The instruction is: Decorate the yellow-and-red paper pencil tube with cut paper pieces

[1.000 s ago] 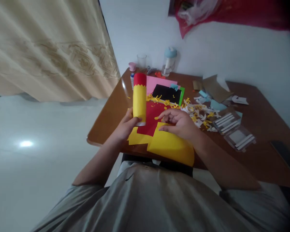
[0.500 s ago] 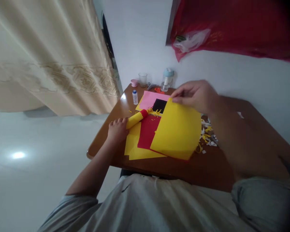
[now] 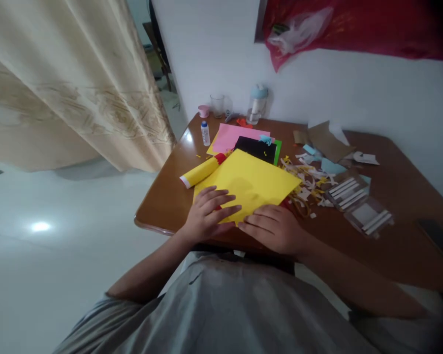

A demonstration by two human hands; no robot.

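Note:
In front of me a yellow paper sheet (image 3: 251,177) lies turned like a diamond, one corner pointing at me. My left hand (image 3: 210,212) rests over its near left edge, fingers spread. On its near right edge my right hand (image 3: 275,227) lies with fingers stretched out side by side; its thumb is hidden. Beyond my left hand sits a yellow paper roll (image 3: 203,171) with a red far end and a white near end. Black paper (image 3: 258,149) and pink paper (image 3: 238,137) show behind the sheet.
Paper scraps (image 3: 310,179) and an open plastic case (image 3: 358,204) with white strips lie to the right. A blue-capped bottle (image 3: 205,133), pink cup (image 3: 203,111), glass (image 3: 217,105) and drinking bottle (image 3: 257,105) stand at the back. A dark flat object (image 3: 439,238) lies far right.
The yellow sheet has come down from my raised right hand and now lies turned on the stack. My left hand has let go of the paper roll and moved right onto the sheet.

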